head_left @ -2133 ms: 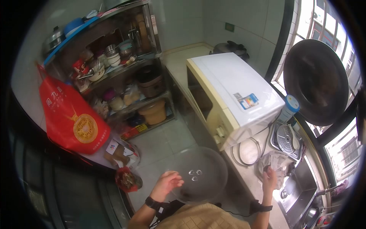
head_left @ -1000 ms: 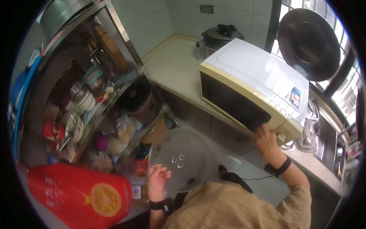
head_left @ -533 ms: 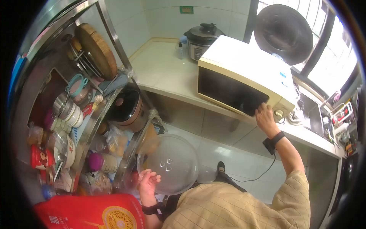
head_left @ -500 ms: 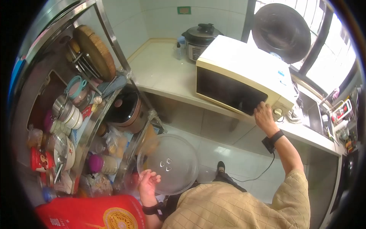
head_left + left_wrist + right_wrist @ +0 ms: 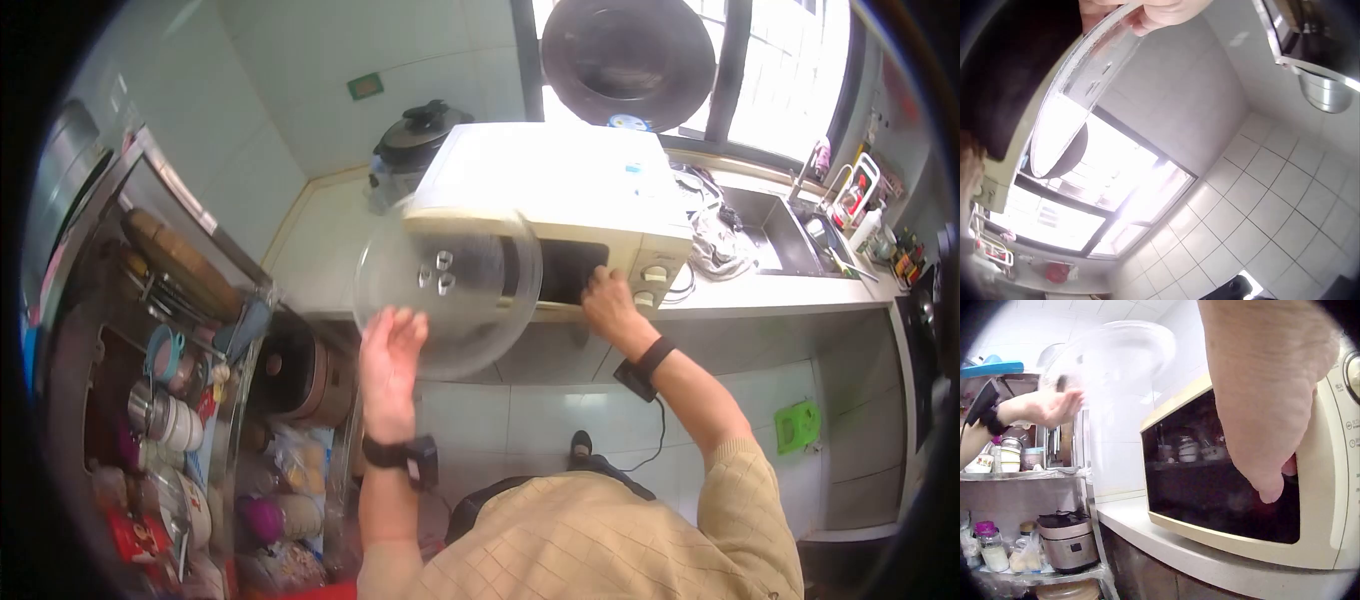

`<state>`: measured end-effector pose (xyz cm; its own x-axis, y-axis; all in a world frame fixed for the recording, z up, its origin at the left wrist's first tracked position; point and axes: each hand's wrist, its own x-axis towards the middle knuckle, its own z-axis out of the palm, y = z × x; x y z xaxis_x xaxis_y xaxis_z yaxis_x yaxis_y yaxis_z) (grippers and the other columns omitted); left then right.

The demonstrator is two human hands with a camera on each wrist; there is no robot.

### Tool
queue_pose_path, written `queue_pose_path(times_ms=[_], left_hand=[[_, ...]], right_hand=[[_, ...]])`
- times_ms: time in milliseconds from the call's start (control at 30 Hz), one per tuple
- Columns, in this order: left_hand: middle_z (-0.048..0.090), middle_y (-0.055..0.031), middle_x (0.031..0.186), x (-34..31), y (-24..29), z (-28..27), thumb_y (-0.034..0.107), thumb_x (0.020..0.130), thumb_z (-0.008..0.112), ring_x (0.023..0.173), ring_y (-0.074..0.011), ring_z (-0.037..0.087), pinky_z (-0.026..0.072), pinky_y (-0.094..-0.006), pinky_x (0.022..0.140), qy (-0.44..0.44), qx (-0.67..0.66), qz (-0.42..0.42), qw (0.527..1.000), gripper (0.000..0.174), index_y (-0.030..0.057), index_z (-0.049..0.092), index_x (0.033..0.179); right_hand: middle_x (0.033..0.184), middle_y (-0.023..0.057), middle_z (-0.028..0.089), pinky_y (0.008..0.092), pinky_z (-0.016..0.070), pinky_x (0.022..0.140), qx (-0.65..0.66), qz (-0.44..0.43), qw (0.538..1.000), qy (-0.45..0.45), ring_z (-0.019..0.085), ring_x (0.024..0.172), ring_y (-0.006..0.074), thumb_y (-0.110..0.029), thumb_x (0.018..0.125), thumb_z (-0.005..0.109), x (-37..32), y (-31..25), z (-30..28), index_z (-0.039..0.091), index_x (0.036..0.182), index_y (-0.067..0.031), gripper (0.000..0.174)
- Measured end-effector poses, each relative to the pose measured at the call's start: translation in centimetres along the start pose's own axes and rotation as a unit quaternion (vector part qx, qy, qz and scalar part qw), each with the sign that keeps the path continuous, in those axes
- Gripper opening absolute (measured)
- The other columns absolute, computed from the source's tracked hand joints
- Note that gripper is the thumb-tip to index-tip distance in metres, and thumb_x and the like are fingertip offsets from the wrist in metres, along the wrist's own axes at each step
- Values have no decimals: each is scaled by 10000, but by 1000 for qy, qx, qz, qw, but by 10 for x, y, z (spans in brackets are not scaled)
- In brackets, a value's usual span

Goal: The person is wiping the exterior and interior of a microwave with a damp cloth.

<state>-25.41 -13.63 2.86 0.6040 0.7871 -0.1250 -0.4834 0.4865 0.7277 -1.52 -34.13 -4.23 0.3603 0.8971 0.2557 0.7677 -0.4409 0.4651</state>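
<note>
We see a person's left hand (image 5: pixel 392 350) pinching the rim of a clear glass plate (image 5: pixel 460 300), digits on either side of its edge. The plate, a little blurred and marked by three small lugs at its middle, hangs in the air before the left end of a cream-edged microwave (image 5: pixel 545 170). Near the microwave's knobs (image 5: pixel 654 273), we find the right hand (image 5: pixel 612 305) at the right edge of the dark door, fingertips touching it; how firmly they grip, we cannot tell. The microwave sits on a pale counter (image 5: pixel 770 293) between a lidded pot (image 5: pixel 405 145) and a steel sink (image 5: pixel 750 208), with a black wok (image 5: pixel 630 60) upright behind it against the window. At left, we look onto a metal rack (image 5: pixel 1029 475) bearing bowls and a rice cooker (image 5: pixel 1071 547). A green stool (image 5: pixel 797 426) stands on the floor.
</note>
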Motion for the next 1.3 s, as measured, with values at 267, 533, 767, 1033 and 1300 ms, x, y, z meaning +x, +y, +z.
queue_pose_path(times_ms=[267,533,767,1033,1300], left_hand=[[623,-136,835,120,-69,149,125,892,516,854,-289,616,528,-361,783,-129,-67,-61,987,161,-30,540,856],[572,-185,814,159,-115,189,133,926,426,810,-320,595,502,-399,796,-77,-18,-137,987,226,-78,486,874],[543,-216,876,181,-122,199,142,949,367,774,-331,575,506,-434,774,-65,15,-149,987,255,-107,422,964],[553,-229,856,195,-128,200,106,933,389,805,-350,595,534,-432,744,-58,62,-128,988,214,-104,420,961],[541,-192,894,178,-107,205,96,927,402,789,-301,563,495,-420,747,-70,105,-142,982,200,-79,443,1015]], right_hand=[[700,-53,544,310,311,620,-121,-28,991,-56,427,795,177,-261,735,556,-7,-6,-12,674,727,-191,138],[656,-64,526,306,291,633,-108,38,991,-73,438,799,159,-267,750,540,-7,-17,-24,659,703,-191,149],[705,-40,562,309,317,670,-25,100,993,-56,454,825,158,-233,736,558,-2,-27,-19,663,701,-152,137],[1091,160,542,407,464,815,875,441,88,178,518,1030,313,-320,834,607,-9,-64,-4,521,940,-5,343],[1063,184,488,424,460,854,685,308,-529,396,502,985,286,-378,830,608,36,-46,8,428,1045,27,493]])
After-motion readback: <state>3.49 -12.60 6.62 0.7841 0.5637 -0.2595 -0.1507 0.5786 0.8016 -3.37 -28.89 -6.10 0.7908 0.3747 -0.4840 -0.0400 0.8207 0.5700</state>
